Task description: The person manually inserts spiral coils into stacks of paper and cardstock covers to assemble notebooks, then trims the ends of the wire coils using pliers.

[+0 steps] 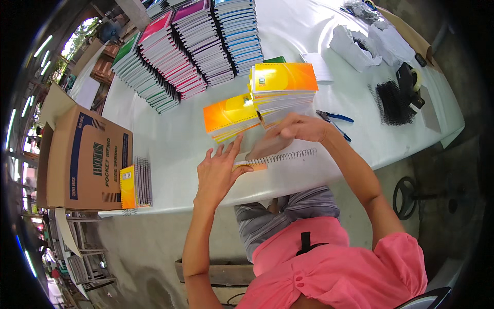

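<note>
My left hand (218, 172) steadies a small orange-edged notepad (260, 167) on the table, its thumb along the near edge and its other fingers stretched out beyond. A dark wire spiral coil (296, 155) lies along the pad and sticks out to the right past its end. Just above the coil is my right hand (288, 134), its fingers smeared by motion, so whether it touches the coil is unclear. Beyond both hands stand a low stack of orange-yellow notepads (230, 114) and a taller stack (285, 77) of the same kind.
Tall stacks of spiral notebooks (198, 46) fill the far left. A cardboard box (92, 159) and bound yellow notepads (136, 185) stand at left. Blue-handled pliers (337, 118), a pile of black coils (393, 103), a tape dispenser (409, 80) and white wrapping (355, 49) lie at right.
</note>
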Tool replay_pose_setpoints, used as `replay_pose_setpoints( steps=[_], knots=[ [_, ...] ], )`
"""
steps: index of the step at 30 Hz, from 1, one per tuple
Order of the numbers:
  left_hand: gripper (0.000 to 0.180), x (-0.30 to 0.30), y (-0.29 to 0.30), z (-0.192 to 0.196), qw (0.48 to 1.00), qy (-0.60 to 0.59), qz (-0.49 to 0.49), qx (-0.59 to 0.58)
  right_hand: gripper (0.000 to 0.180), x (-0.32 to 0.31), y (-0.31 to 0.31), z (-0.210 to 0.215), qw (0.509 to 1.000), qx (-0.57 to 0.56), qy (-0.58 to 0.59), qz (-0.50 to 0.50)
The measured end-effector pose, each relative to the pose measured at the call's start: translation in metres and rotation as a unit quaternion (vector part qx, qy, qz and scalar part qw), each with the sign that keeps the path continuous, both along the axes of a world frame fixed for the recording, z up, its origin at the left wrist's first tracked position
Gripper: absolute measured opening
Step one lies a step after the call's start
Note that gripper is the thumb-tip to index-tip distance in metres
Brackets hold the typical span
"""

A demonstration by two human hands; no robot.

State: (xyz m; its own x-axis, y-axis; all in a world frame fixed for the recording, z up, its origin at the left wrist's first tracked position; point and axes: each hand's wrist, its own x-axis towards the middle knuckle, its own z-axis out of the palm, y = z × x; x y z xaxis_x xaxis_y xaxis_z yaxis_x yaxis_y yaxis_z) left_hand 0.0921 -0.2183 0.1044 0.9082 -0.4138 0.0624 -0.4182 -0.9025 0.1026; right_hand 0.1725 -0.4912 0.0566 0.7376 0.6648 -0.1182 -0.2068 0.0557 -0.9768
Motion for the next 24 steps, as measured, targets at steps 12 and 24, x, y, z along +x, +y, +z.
replay_pose_setpoints(
  steps=[12,24],
  knots=[
    [0.106,-0.003,0.01,-0.007,0.944,0.006,0.044,-0.327,0.035,0.002,0.015,0.001,0.991,-0.022,-0.122,0.051],
    [0.109,-0.011,0.012,-0.05,0.768,0.117,0.111,-0.62,0.049,0.0,0.02,0.01,0.984,-0.115,-0.092,0.1]
  ],
)
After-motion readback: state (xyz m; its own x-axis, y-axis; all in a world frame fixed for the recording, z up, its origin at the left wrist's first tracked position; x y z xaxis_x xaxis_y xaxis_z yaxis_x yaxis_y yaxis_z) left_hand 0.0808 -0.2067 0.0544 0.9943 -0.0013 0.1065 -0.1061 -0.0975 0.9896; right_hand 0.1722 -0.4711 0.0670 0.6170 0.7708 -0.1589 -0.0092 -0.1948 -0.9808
